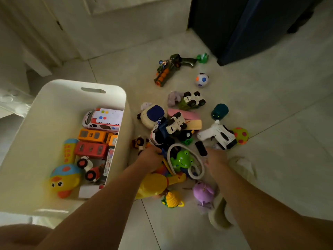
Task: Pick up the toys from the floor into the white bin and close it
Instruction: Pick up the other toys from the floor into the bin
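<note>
While toys (177,124) lie right of the white bin (54,105): gathering step
Left hand (150,156): fingers hidden among toys, grip unclear
Right hand (216,157): grip unclear too
Next: lift handfuls binward

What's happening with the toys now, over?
Left hand and right hand down in toy pile, grips unclear. White bin open, partly filled. Floor heavily littered.

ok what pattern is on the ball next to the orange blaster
The ball is white with orange, blue and purple spots, clearest in the head view.
</note>
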A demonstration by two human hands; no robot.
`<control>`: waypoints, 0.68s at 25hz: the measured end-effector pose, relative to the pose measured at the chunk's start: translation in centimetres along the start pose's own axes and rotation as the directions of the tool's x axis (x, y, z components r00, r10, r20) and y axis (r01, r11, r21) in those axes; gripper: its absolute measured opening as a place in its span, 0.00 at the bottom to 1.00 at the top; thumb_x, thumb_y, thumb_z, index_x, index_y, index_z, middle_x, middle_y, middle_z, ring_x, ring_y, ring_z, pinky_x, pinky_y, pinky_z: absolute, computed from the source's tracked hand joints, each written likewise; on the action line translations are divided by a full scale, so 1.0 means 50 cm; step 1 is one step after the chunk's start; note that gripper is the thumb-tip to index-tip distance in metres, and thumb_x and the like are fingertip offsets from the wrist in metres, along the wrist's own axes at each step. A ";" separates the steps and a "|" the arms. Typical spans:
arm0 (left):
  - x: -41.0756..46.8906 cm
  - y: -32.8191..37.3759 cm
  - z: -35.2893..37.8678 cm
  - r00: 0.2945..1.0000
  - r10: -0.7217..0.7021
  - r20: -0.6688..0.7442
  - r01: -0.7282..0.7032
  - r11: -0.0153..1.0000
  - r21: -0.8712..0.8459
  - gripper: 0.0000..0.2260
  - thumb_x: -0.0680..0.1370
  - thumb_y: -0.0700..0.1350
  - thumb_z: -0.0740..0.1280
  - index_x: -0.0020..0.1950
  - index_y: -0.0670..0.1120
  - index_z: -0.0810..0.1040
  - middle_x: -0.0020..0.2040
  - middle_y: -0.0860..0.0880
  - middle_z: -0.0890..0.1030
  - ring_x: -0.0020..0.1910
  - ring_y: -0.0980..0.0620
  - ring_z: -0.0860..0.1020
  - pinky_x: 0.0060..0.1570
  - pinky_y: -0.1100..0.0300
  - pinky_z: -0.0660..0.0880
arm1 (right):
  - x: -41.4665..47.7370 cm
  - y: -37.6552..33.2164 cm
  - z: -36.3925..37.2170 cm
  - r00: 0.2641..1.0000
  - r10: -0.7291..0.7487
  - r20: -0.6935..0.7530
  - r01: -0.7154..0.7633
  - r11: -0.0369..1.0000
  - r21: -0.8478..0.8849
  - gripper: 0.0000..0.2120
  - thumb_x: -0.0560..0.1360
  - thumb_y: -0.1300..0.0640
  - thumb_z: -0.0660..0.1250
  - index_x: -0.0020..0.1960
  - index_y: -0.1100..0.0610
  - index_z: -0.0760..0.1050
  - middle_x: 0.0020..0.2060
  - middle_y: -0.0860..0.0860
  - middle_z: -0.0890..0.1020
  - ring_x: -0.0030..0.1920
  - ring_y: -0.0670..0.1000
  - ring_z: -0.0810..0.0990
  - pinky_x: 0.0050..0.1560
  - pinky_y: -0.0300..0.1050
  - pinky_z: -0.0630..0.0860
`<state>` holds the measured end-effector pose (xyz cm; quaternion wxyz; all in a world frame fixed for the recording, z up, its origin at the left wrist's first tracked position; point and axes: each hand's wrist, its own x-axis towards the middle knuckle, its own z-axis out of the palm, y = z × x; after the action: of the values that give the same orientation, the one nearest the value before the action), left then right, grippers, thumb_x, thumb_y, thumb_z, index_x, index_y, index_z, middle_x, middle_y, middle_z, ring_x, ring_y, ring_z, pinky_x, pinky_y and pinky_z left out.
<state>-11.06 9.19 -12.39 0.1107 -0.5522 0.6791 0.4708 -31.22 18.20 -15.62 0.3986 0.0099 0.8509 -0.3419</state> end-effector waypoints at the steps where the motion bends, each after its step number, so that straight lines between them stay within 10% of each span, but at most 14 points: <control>1: 0.012 0.002 0.005 1.000 -0.002 -0.014 0.001 1.000 -0.031 0.11 0.80 0.41 0.61 0.60 0.44 0.79 0.59 0.43 0.80 0.50 0.46 0.79 0.52 0.58 0.78 | 0.017 -0.004 -0.009 0.996 0.030 -0.084 -0.028 0.999 0.032 0.19 0.76 0.54 0.65 0.61 0.67 0.73 0.58 0.64 0.78 0.58 0.65 0.78 0.58 0.56 0.76; 4: 0.039 0.033 0.019 0.999 0.009 -0.043 -0.015 0.989 -0.145 0.07 0.80 0.44 0.61 0.53 0.50 0.78 0.46 0.48 0.82 0.44 0.47 0.81 0.49 0.50 0.80 | 0.058 -0.035 -0.043 0.896 -0.220 -0.387 0.068 0.927 -0.368 0.28 0.75 0.51 0.68 0.68 0.64 0.64 0.66 0.63 0.69 0.65 0.64 0.69 0.62 0.56 0.69; 9: 0.060 0.093 0.037 0.998 0.058 0.032 -0.047 0.962 -0.269 0.06 0.81 0.46 0.60 0.54 0.51 0.76 0.49 0.48 0.81 0.44 0.49 0.81 0.50 0.49 0.79 | 0.148 -0.066 -0.057 0.962 -0.258 -0.085 0.124 0.695 -0.708 0.41 0.71 0.50 0.72 0.76 0.54 0.53 0.74 0.59 0.55 0.72 0.63 0.59 0.64 0.57 0.68; 17: 0.049 0.091 0.010 0.998 0.045 0.052 -0.027 0.950 -0.312 0.05 0.80 0.45 0.63 0.54 0.50 0.76 0.46 0.51 0.81 0.42 0.55 0.80 0.48 0.53 0.79 | 0.138 -0.027 -0.080 0.917 -0.386 -0.102 0.243 0.743 -0.624 0.36 0.66 0.49 0.76 0.68 0.58 0.65 0.63 0.63 0.68 0.62 0.66 0.70 0.59 0.56 0.72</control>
<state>-16.03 7.74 -11.94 0.0334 -0.5363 0.6030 0.5896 -39.02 17.77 -17.76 0.2182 -0.2225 0.9433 -0.1145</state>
